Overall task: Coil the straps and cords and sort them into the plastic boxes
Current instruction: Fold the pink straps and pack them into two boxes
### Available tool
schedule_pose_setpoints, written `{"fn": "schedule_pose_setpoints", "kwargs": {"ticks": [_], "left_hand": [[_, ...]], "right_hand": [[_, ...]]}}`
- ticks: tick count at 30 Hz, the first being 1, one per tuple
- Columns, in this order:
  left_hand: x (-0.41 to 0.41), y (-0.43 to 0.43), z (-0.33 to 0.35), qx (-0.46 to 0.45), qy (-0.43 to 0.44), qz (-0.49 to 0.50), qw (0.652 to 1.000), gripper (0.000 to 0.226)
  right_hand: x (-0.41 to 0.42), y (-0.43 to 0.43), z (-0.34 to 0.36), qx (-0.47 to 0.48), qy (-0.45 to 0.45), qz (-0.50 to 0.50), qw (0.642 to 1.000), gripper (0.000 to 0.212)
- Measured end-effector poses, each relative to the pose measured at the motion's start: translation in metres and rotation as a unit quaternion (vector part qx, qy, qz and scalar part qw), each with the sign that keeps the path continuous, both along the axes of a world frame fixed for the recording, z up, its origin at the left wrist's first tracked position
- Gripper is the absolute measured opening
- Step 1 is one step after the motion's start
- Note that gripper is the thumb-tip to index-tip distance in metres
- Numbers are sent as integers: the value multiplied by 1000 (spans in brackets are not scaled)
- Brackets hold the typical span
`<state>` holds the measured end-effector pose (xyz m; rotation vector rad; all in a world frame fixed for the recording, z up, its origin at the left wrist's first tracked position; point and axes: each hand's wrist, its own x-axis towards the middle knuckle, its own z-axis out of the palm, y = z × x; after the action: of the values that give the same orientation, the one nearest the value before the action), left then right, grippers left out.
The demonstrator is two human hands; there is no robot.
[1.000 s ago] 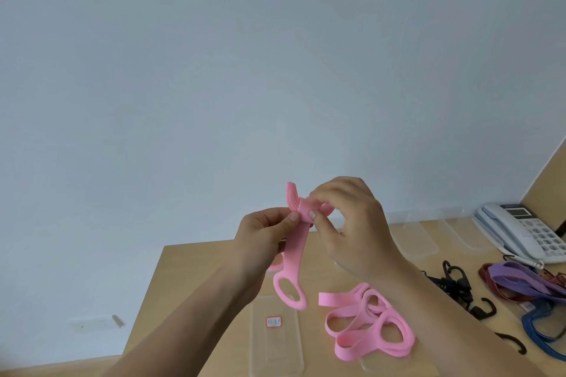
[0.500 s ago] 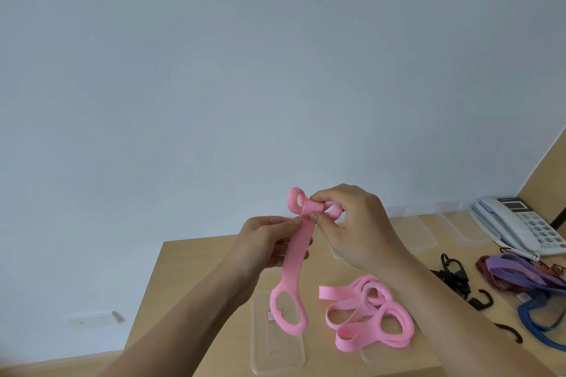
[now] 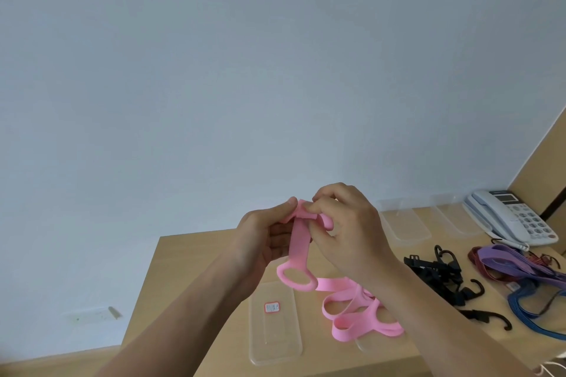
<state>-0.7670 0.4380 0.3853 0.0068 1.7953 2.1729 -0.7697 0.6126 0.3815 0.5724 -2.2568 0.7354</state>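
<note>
Centre frame: pink flat stretchy strap with ring-shaped end [image 3: 298,243] being gripped above light wooden table [image 3: 183,266]. Top fold being pinched by left hand [image 3: 262,239]; loop being curled round by fingers of right hand [image 3: 349,232]. Ring end being left dangling. Likely risks: springy fold being let slip, coil being sprung open; dangling end being caught in loose pink strap heap [image 3: 343,330] beside clear plastic box [image 3: 275,343], lower centre.

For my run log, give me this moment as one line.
left hand: pinches pink flat strap | right hand: pinches its folded top | clear plastic box: strap not inside
</note>
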Motion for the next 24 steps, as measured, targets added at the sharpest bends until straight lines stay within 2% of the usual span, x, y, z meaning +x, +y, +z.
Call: {"fn": "schedule_pose_setpoints", "kwargs": {"ticks": [7,9,11,13,15,19,24], "left_hand": [[-1,-5,-3,-12,14,7,1000,18],[0,-6,-4,-21,26,-4,999,17],[1,-6,-4,-31,40,-10,999,25],[1,-7,-5,-42,57,-18,997,24],[-1,-8,-6,-48,68,-25,996,21],[-1,-7,-8,-45,61,-24,997,30],[1,-5,-11,-36,39,-18,998,32]], "right_hand": [[5,-2,2,-52,-27,52,997,13],[6,-3,7,-92,-44,80,992,25],[5,-3,11,-143,-93,96,981,42],[2,1,12,-189,-174,86,963,40],[-2,5,11,-169,-228,79,956,34],[-2,5,14,-77,-229,100,965,16],[-2,7,13,-104,-194,75,973,15]]}}
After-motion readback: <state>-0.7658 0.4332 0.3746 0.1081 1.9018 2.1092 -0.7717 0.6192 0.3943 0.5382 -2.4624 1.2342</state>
